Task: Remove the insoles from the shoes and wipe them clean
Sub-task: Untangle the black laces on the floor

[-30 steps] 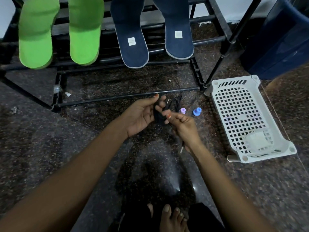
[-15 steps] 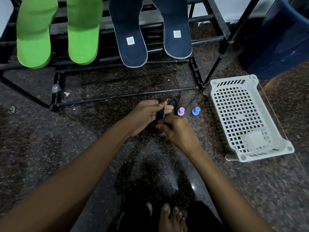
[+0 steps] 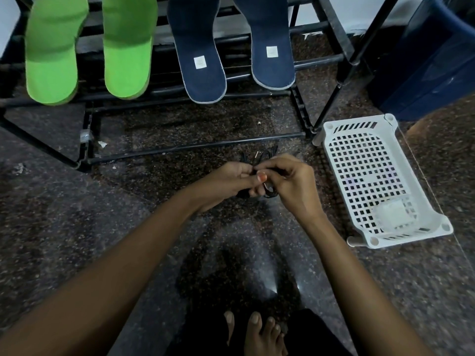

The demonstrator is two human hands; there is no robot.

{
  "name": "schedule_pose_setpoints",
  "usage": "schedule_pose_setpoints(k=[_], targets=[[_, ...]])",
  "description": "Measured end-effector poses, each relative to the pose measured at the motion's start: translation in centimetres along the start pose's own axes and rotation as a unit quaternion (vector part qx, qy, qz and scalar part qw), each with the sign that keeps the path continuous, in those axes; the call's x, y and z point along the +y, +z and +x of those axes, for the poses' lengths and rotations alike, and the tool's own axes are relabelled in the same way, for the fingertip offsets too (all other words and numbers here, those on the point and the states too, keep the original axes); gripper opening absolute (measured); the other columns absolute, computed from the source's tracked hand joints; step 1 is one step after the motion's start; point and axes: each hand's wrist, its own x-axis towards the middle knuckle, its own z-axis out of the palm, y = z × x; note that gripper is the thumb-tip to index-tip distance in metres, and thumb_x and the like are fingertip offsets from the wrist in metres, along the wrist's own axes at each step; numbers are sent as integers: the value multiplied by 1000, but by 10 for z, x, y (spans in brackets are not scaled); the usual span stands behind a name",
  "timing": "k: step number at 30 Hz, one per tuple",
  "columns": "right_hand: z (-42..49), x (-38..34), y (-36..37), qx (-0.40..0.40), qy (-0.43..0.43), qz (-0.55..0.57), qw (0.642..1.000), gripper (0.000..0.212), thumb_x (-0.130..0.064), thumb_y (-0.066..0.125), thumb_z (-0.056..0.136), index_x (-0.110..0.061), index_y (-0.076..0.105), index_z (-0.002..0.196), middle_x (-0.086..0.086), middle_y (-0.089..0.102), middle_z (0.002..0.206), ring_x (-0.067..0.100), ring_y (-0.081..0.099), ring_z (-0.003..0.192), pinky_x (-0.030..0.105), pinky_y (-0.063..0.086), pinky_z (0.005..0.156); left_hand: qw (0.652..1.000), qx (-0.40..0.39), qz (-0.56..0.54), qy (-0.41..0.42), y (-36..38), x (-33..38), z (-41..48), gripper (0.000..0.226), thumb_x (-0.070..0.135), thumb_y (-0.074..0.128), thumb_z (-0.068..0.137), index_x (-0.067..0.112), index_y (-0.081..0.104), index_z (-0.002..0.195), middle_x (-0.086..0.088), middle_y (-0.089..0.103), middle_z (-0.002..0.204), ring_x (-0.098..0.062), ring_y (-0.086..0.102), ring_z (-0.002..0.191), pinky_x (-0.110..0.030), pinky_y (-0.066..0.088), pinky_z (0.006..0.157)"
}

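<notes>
Your left hand (image 3: 231, 181) and your right hand (image 3: 290, 181) are together, low over the floor (image 3: 77, 227). The fingers of both are curled, and they pinch 1 small bundle of black laces (image 3: 268, 193) between them. I take them for laces; they are thin and dark, so I am not sure. Some loose ends stick out above your knuckles.

Behind your hands stands a black rack (image 3: 195, 148). The task's things lie on it: 2 green insoles (image 3: 51, 60) on the left and 2 navy insoles (image 3: 198, 55) beside them. All 4 are out of the shoes, and no shoe is in view. Their heel ends hang over the front bars.

A white basket (image 3: 331, 160) lies on the floor at your right, with a pale thing (image 3: 390, 214) inside that I cannot identify.

I think the danger is this: the bundle is held only by fingertips, so a loop can slip and the laces can tangle. Also, a knock on the rack can make an insole slide down onto the floor, which shows crumbs. I see no cloth for wiping here.
</notes>
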Motion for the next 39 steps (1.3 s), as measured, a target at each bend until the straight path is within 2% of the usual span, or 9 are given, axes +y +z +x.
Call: schedule_pose_setpoints(k=[2,5,11,15,18,21,28,32,39], targets=[[0,0,-1,-9,34,44,998,16,4,65,78,-12,70,82,-3,58,82,-5,55,78,9,41,73,1000,-5,-11,3,-1,0,1,12,9,51,96,10,59,87,2,63,70,2,54,57,-9,42,59],[0,-2,0,-50,102,156,981,18,4,61,81,-13,65,79,-3,64,86,-4,61,73,13,47,71,998,-18,-56,-10,-2,-2,1,10,1,49,95,5,58,93,4,61,63,-1,51,55,-12,44,60],[-2,-13,-2,-95,111,217,965,16,9,53,85,-5,59,79,-3,62,53,-2,57,48,10,45,53,997,-12,-70,-6,-1,-4,1,12,-3,45,94,-1,57,95,4,59,59,-4,50,54,-18,49,67],[-1,-15,3,-46,125,189,973,11,7,55,85,-2,61,82,-2,59,53,-5,53,43,8,40,48,999,45,-19,14,4,-5,6,15,-1,45,93,0,58,85,2,58,59,-4,52,53,-20,49,68],[1,-11,7,-5,124,128,984,17,0,61,84,-14,63,75,-4,62,67,-5,57,54,9,42,56,994,105,18,25,10,-4,9,25,1,47,93,7,57,72,1,59,59,-3,55,53,-18,46,63],[1,-6,11,17,118,74,990,13,-5,63,84,-15,66,77,-8,64,74,-3,59,65,12,45,63,987,150,62,19,13,-4,11,21,7,48,94,9,57,75,1,58,66,0,59,54,-9,40,52],[0,-2,14,23,119,45,992,8,-8,67,81,-15,67,77,-6,64,75,2,59,69,20,48,66,977,154,151,11,10,-3,9,12,11,49,97,8,59,93,4,58,73,5,58,59,-6,37,49],[-1,0,19,32,119,13,992,2,-11,69,80,-12,70,80,6,66,85,15,62,79,33,52,75,965,167,203,12,11,-5,11,11,12,48,97,8,56,91,-6,56,80,-19,53,74,-25,36,60],[0,0,17,21,121,29,992,5,-11,67,81,-15,71,81,4,66,85,16,63,81,32,50,76,971,130,199,4,8,-6,10,12,10,43,99,7,55,100,0,52,75,-12,47,68,-24,33,59]])
